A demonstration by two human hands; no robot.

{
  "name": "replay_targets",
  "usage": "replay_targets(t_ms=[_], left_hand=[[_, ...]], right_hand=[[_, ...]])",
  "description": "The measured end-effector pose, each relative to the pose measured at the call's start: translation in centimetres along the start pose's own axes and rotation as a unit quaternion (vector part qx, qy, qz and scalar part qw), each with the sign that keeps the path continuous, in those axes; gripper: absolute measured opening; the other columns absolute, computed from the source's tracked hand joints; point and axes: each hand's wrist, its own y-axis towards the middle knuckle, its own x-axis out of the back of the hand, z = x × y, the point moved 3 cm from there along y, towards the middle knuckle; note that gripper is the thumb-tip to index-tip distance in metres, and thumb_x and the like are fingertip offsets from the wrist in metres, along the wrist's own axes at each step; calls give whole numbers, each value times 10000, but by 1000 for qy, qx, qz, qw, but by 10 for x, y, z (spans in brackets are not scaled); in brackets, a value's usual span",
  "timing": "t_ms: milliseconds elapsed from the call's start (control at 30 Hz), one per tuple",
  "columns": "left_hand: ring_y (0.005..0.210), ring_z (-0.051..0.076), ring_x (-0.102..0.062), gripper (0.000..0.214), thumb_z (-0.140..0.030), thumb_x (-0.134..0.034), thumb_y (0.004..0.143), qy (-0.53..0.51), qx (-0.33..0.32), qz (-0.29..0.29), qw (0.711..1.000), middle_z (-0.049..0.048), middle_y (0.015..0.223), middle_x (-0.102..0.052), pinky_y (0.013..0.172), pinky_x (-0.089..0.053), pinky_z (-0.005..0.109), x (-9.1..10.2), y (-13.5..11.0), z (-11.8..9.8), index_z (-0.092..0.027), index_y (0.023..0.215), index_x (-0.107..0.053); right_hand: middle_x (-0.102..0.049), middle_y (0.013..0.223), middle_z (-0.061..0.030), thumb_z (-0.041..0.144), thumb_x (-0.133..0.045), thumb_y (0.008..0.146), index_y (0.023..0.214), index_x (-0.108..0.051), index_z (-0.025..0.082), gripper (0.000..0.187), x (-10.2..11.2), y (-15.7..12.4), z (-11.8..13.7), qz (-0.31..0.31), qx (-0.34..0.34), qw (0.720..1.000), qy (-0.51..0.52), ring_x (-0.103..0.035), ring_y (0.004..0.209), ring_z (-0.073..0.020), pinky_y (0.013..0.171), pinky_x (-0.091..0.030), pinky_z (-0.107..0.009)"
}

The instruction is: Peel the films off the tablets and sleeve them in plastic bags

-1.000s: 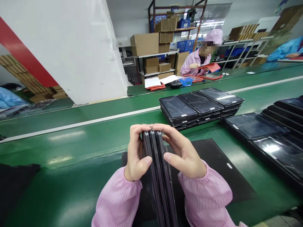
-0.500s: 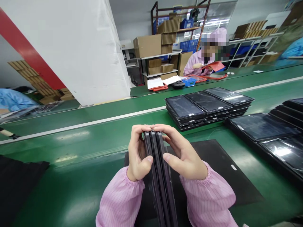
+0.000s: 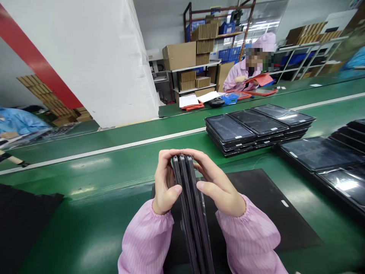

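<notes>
— Head view: where are the slim dark devices [image 3: 191, 205]?
— Six o'clock: three, upright, fingers [image 3: 203, 159] of left hand [image 3: 164, 186] and right hand [image 3: 219, 186] curled over their top, gripping the sides.
— Handling?
— Likely stiff, slick, fragile; best pressed together by both outer faces.

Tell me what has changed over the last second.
The view has swung left, so the tablet stacks sit farther right in the picture. Nothing was visibly taken up or let go: the left hand and right hand still clasp the three dark devices, which stay on edge between them.
</notes>
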Motion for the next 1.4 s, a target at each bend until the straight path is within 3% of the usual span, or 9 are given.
replay_targets(t_ms=[133,367,533,767,900,1233,1400], left_hand=[[890,218,-505,644,-632,-682,726,19,-20,0,1000,48,1018,-487,761,-481,358,4,0,-2,-272,1258,-640],[938,230,-493,521,-615,-693,714,25,-36,1,999,39,1014,-474,810,-467,373,3,0,-7,-277,1108,-650],[941,232,-500,504,-548,-712,721,-23,-26,32,999,46,1047,-436,787,-526,386,-2,-1,-11,-280,1140,-632],[889,221,-521,487,-561,-695,727,-2,-20,27,999,44,1025,-436,772,-547,398,-2,0,-12,-280,1119,-626],[826,185,-520,474,-506,-710,723,-27,-14,35,999,36,1027,-419,718,-537,358,-5,0,-12,-275,1129,-628],[964,238,-492,501,-532,-666,756,30,-61,59,996,50,1057,-408,806,-519,400,-5,-1,-13,-281,1183,-585],[943,243,-476,475,-544,-659,754,52,-60,56,995,55,1038,-425,791,-473,403,-7,-1,-17,-283,1145,-593]], right_hand=[[-462,1523,-32,131,-493,880,1461,-444,282,602,-2,0,-1,-4,11,1000,-4,-432,1415,-234,1169,-393,-433],[-418,1555,-49,203,-507,900,1445,-461,283,553,-5,0,-5,-6,16,999,-31,-344,1475,-256,1161,-393,-456],[-438,1532,-82,230,-591,869,1465,-406,266,626,-6,1,-5,-6,29,999,-33,-426,1423,-269,1162,-387,-474],[-475,1466,-106,171,-613,788,1420,-397,244,671,-10,3,-1,-25,30,997,-62,-486,1361,-281,1135,-427,-489],[-484,1452,-102,130,-579,763,1383,-402,249,656,-12,3,2,-36,27,997,-66,-480,1371,-277,1127,-438,-487],[-524,1398,-105,144,-584,735,1317,-430,256,613,-12,3,4,-59,16,995,-74,-536,1298,-292,1070,-486,-495],[-551,1323,-89,189,-595,801,1274,-493,250,487,-11,3,6,-70,30,995,-63,-557,1249,-284,1072,-475,-493]])
